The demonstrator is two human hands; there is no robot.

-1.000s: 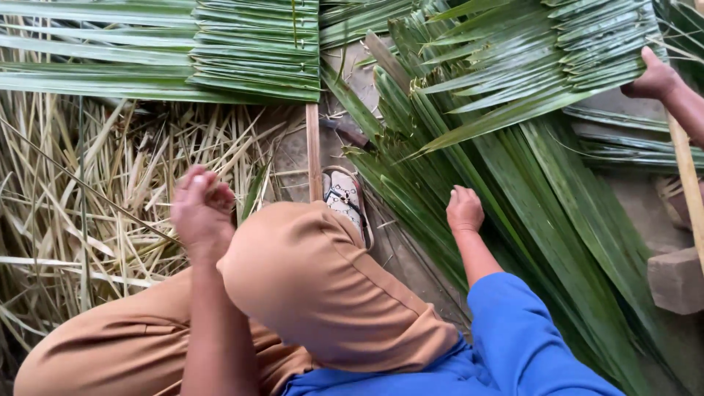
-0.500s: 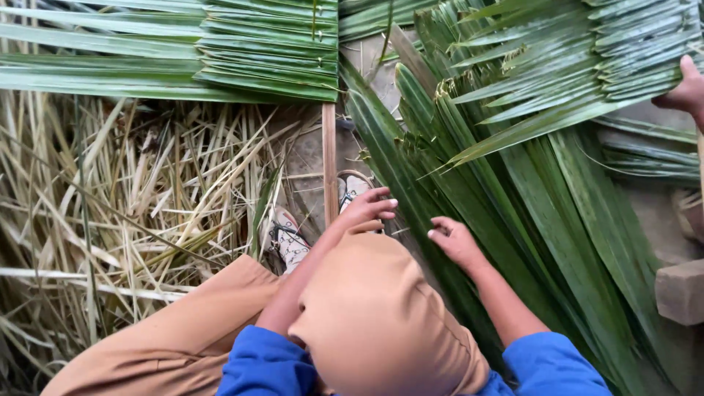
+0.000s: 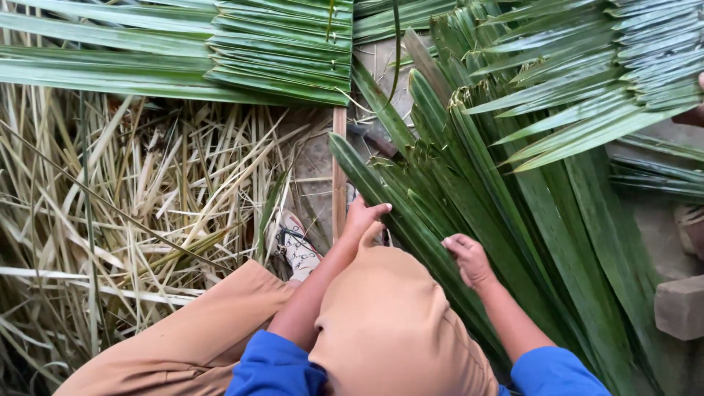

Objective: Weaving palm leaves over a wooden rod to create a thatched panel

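Many green palm fronds (image 3: 513, 220), dry straw (image 3: 132, 213)

No packages, no labels, no signs, no screens anywhere in the head view, from twelve o'clock round to six o'clock only plant material, bare ground and clothing, nothing printed or boxed in sight

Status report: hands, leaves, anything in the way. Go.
Left hand open at long green leaf. Right hand curled, resting on leaves. Wooden stick beside left hand.
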